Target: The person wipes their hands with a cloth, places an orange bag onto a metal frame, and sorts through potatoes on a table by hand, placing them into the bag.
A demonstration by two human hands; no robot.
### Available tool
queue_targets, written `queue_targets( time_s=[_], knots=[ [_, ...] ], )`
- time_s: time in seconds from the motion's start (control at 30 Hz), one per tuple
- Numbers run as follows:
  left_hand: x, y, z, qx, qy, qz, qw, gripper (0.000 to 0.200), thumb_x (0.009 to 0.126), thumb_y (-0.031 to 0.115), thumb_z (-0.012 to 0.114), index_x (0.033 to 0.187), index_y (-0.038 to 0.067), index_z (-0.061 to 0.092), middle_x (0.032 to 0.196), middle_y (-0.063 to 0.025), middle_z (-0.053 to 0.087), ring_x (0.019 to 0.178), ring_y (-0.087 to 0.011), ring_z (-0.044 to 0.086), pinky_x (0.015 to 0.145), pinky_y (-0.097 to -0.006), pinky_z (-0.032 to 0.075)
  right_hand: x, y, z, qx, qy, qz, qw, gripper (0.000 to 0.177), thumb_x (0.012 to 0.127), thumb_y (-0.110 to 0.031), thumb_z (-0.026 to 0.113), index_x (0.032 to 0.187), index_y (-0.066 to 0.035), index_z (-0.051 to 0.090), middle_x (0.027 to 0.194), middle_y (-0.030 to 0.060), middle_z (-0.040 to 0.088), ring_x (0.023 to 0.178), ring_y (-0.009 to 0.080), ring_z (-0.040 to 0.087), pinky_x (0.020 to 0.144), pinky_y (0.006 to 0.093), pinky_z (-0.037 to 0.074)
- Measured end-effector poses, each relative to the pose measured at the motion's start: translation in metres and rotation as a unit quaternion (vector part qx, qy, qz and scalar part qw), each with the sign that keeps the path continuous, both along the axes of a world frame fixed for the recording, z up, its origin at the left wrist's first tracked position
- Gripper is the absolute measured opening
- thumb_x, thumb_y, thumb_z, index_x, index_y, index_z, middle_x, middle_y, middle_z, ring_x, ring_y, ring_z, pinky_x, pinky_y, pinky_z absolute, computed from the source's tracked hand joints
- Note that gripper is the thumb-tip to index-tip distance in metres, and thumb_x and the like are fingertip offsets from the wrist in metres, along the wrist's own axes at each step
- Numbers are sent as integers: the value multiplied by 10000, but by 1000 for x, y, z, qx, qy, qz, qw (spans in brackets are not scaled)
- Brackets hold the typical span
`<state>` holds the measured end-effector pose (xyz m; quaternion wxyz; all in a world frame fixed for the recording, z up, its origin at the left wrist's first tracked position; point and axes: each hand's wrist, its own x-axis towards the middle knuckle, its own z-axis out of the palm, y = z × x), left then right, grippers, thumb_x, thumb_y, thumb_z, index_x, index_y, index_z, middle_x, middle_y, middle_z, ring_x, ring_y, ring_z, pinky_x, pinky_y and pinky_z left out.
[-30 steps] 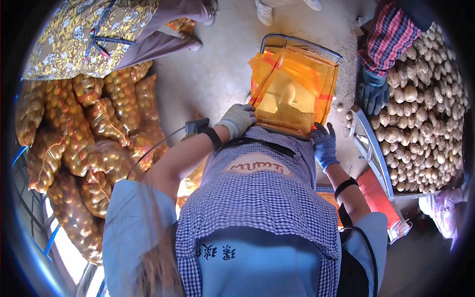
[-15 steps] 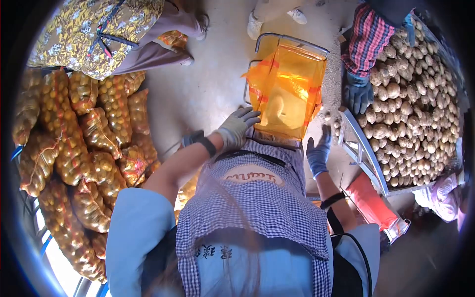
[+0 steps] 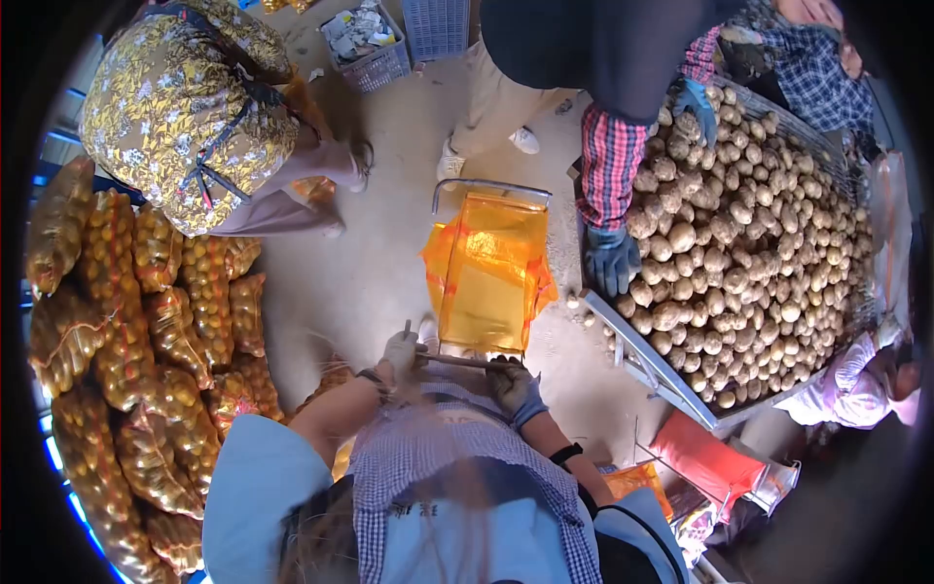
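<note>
An orange mesh bag (image 3: 486, 282) hangs, mouth spread, on a metal bag stand (image 3: 491, 183) in front of me. My left hand (image 3: 398, 354), in a pale glove, is closed around the left end of the stand's near bar (image 3: 455, 361). My right hand (image 3: 519, 387), gloved in grey and white, grips the same bar towards its right end. Both hands are close to my checked apron (image 3: 428, 443), at the near edge of the bag. Some of the fingers are hidden from above.
Potatoes (image 3: 720, 263) are heaped on a metal-edged table (image 3: 647, 360) to the right, where a co-worker's gloved hand (image 3: 611, 261) rests. Filled mesh sacks (image 3: 126, 321) are stacked at left beside another person (image 3: 195, 117). A red bag stand (image 3: 705, 457) stands lower right.
Both hands have come in from beside the bag and closed on the near bar. The view has shifted, showing crates at the top and more of the potato table.
</note>
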<state>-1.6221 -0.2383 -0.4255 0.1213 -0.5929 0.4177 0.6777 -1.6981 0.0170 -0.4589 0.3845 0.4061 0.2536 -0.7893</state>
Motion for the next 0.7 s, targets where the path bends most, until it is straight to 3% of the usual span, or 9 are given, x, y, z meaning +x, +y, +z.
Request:
queue_targets(
  time_s=[0.07, 0.1, 0.23, 0.27, 0.33, 0.37, 0.47, 0.53, 0.7],
  knots=[
    [-9, 9, -12, -47, -19, 17, 999, 289, 966, 252, 462, 1119, 11, 508, 814, -143, 635, 592, -244, 628, 513, -352, 530, -19, 2, 3, 20, 2, -8, 1000, 203, 899, 10, 419, 1064, -35, 529, 1002, 147, 593, 977, 340, 611, 871, 486, 543],
    [-13, 14, -22, -52, -21, 15, 998, 289, 966, 252, 462, 1119, 11, 508, 814, -143, 635, 592, -244, 628, 513, -352, 530, -30, 11, -12, -119, -50, -53, 990, 210, 891, 14, 420, 1064, -42, 524, 1000, 147, 593, 988, 338, 604, 877, 496, 537],
    [-35, 52, -16, -123, 34, -80, 988, 326, 963, 286, 428, 1073, -10, 506, 768, -134, 582, 576, -211, 577, 484, -344, 464, -52, 29, -4, -70, 34, -127, 989, 251, 870, 38, 383, 1052, -75, 515, 1033, 162, 609, 921, 342, 621, 812, 496, 557],
    [-46, 59, -13, -140, 8, -64, 988, 326, 960, 286, 424, 1063, -10, 512, 763, -133, 584, 579, -214, 576, 492, -343, 467, -56, 30, -40, 110, 298, -6, 948, 238, 885, 24, 378, 1046, -83, 518, 1019, 159, 614, 892, 338, 627, 778, 483, 567],
    [-72, 67, -15, -148, -3, -38, 988, 337, 955, 290, 421, 1051, -18, 521, 761, -142, 595, 586, -234, 578, 515, -342, 474, -96, 25, -7, 19, 23, -134, 991, 208, 918, -13, 392, 1044, -113, 523, 998, 159, 623, 840, 321, 635, 678, 435, 588],
    [-89, 67, -17, -149, -2, -42, 988, 337, 955, 290, 421, 1051, -18, 521, 761, -142, 595, 586, -234, 578, 515, -342, 474, -109, 27, -4, 36, 63, -113, 991, 241, 897, 0, 490, 1115, -102, 505, 1071, 170, 607, 980, 316, 605, 848, 421, 547],
    [-117, 64, -32, -134, 32, -73, 988, 356, 962, 309, 424, 1059, -20, 520, 774, -167, 599, 611, -247, 598, 516, -355, 476, -144, 34, -17, 11, 69, -137, 988, 221, 879, 39, 525, 1050, -100, 519, 987, 158, 625, 873, 300, 636, 743, 391, 574],
    [-123, 62, -69, -173, -17, -114, 978, 354, 965, 320, 432, 1049, -12, 520, 749, -167, 599, 610, -253, 615, 508, -381, 477, -158, 44, -47, 51, 68, 11, 996, 194, 874, 29, 563, 1018, -90, 509, 959, 139, 629, 791, 265, 637, 681, 354, 571],
    [-119, 62, -54, -135, -22, -61, 989, 321, 967, 306, 433, 968, 2, 537, 722, -131, 621, 547, -293, 600, 525, -420, 489, -146, 16, -13, 180, 69, -93, 977, 137, 956, -121, 500, 1090, -97, 517, 972, 136, 641, 796, 255, 654, 566, 283, 549]
  ],
)
